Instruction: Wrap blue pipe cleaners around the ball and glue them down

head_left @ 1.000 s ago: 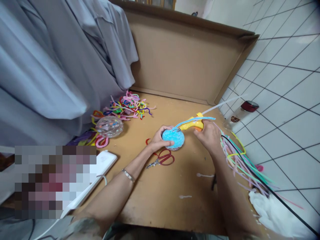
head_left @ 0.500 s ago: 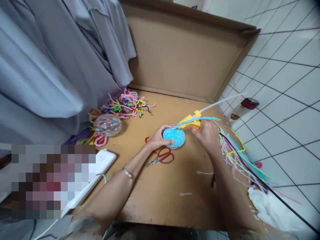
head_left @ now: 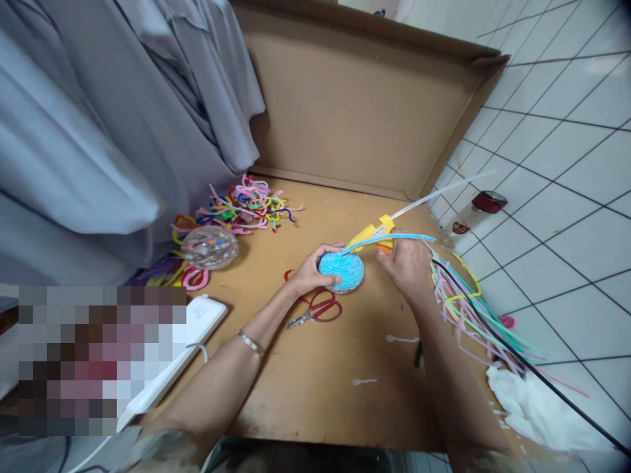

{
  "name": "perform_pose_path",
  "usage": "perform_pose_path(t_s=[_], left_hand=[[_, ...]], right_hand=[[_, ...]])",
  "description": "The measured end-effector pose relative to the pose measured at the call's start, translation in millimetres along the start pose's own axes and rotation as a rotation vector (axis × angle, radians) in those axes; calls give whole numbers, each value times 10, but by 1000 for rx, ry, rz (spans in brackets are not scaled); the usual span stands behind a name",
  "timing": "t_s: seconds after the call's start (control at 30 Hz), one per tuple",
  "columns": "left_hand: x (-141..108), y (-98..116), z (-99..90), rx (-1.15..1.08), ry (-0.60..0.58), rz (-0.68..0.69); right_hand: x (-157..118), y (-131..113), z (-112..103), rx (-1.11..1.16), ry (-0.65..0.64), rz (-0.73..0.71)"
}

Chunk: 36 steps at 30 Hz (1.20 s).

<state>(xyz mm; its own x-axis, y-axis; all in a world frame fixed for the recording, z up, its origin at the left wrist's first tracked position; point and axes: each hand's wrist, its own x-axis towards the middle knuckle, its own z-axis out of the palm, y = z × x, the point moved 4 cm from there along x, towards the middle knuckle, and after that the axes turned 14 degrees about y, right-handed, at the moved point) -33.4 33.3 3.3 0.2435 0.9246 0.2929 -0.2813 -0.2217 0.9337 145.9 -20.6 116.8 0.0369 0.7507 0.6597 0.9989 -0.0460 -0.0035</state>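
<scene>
My left hand [head_left: 315,270] holds a round piece wound with blue fuzzy strands [head_left: 348,268], thumb across its front and fingers at its far left edge. From its top a loose blue strand [head_left: 404,236] reaches right, past the glue gun. My right hand [head_left: 407,263] is wrapped round the handle of a yellow glue gun [head_left: 371,235]. A clear glue stick [head_left: 434,196] sticks out of its back, and its nozzle end is near the top of the blue piece, the tip hidden behind the strand. Red-handled scissors [head_left: 323,307] lie just below the blue piece.
A clear faceted bowl [head_left: 210,247] stands left of a tangled pile of coloured pipe cleaners [head_left: 251,200]. Longer pipe cleaners [head_left: 473,309] and a black cable lie at the right. A white power strip [head_left: 207,318] is at left, a red-lidded jar [head_left: 476,213] by the tiles.
The glue gun has turned slightly, and its glue stick reaches further right and higher. My left hand still holds the blue piece. The whole view has shifted slightly.
</scene>
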Motion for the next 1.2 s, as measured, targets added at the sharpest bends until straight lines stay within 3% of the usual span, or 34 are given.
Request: perform_pose_path(t_s=[0.67, 1.2], left_hand=[[-3, 35, 35, 23, -32, 12], [-1, 38, 45, 22, -38, 13]], right_hand=[[7, -17, -108, -30, -17, -9], [11, -4, -145, 26, 39, -35]])
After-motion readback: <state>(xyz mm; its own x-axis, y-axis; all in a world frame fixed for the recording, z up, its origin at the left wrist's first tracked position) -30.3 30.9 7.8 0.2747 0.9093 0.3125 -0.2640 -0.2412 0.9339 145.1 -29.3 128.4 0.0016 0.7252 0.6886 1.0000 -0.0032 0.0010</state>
